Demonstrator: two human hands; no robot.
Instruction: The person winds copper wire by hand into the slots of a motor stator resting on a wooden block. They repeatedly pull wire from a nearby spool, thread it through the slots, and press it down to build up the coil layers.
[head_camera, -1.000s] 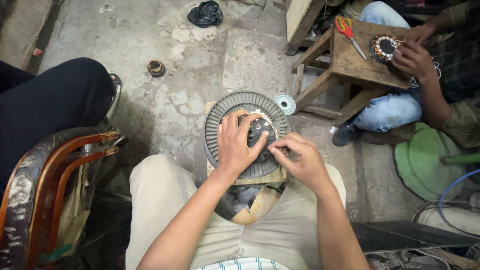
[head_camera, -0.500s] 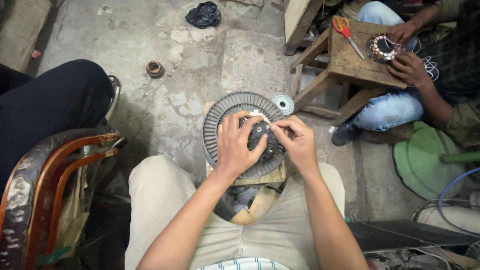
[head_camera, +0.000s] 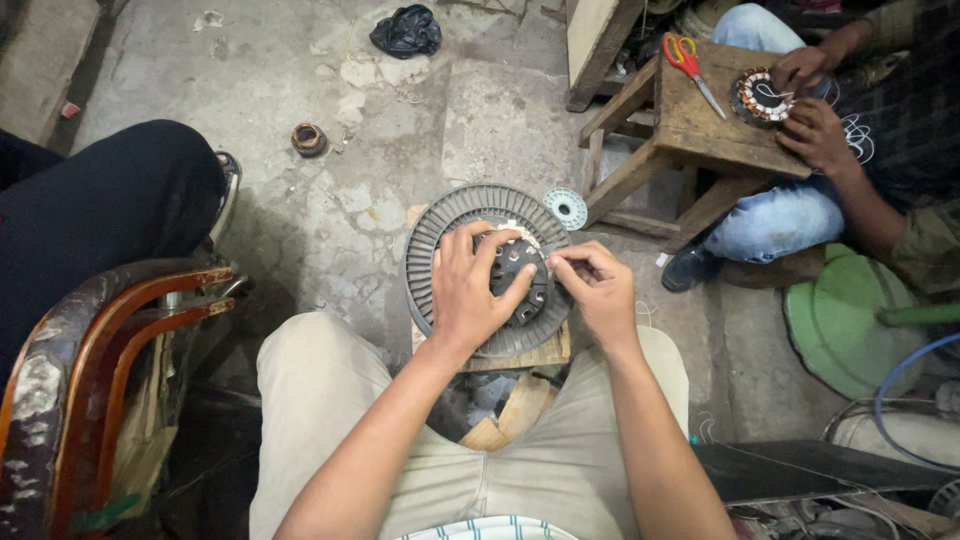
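Head view: hands sat on a round finned motor part (head_camera: 440, 240) near the knees.
Left hand (head_camera: 470, 290): spread flat, pressing its hub.
Right hand (head_camera: 598, 290): pinched at hub's right edge.

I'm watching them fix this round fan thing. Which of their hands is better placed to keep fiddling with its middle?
Probably the right hand: its fingertips pinch at the hub of the ribbed disc, while the left hand lies flat, steadying it.
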